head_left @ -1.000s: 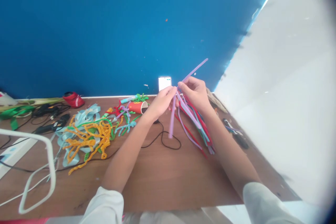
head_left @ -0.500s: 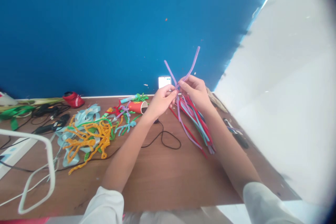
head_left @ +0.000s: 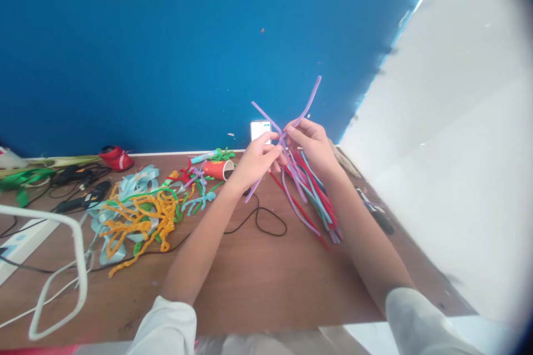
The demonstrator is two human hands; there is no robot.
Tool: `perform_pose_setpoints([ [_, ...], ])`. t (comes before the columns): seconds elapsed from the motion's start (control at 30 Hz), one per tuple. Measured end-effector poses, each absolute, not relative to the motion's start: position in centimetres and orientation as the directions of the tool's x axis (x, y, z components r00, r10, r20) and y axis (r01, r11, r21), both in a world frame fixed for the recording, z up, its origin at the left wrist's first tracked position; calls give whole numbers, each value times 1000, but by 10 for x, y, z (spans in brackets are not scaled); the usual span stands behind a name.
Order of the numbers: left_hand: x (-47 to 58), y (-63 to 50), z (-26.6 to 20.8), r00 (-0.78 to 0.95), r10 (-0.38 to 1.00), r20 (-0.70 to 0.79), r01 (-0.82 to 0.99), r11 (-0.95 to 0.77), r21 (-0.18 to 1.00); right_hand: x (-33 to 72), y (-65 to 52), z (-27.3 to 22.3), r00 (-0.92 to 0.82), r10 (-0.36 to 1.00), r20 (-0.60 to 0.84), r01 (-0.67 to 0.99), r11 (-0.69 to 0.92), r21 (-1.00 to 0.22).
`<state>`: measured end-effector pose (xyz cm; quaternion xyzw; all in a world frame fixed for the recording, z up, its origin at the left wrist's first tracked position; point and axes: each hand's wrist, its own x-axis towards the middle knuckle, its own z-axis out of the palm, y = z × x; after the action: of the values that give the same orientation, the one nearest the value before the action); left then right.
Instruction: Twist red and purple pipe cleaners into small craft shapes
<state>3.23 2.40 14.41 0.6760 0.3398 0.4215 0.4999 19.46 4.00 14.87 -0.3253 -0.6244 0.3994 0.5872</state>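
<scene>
Purple pipe cleaners (head_left: pixel 310 101) are crossed in front of me above the table, two ends pointing up and apart. My right hand (head_left: pixel 310 141) pinches them just right of the crossing. The thumb and fingers of my left hand (head_left: pixel 261 160) are around the strands on the left side, thumb and index slightly apart. One purple end slants down below my left fingers. Beneath my right hand lies a bundle of red, light blue and purple pipe cleaners (head_left: pixel 322 199), partly hidden by my right forearm.
A phone (head_left: pixel 260 128) leans on the blue wall behind my hands. Left of them are an orange paper cup (head_left: pixel 216 169), a light blue pipe-cleaner figure (head_left: pixel 202 198), orange pipe cleaners (head_left: pixel 145 219) over pale ribbon, black cables and a white frame (head_left: pixel 79 255). Dark-handled tools (head_left: pixel 378 216) lie right.
The left upper purple end has tilted farther left. A purple end now shows below my left hand, whose thumb and index have parted a little. My right hand keeps its pinch.
</scene>
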Motion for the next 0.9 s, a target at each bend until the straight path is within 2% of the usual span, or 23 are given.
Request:
perform_pose_setpoints([
  [0.17,32,25,143,426,877,224,74,-280,957,196,42,147,-99,867,489,-46,487,-872],
  [0.43,32,25,146,375,897,233,-30,-239,970,196,40,147,-154,865,478,-9,482,-876],
  [0.9,33,26,147,440,888,131,-335,27,942,200,36,152,-234,849,473,-54,475,-878],
])
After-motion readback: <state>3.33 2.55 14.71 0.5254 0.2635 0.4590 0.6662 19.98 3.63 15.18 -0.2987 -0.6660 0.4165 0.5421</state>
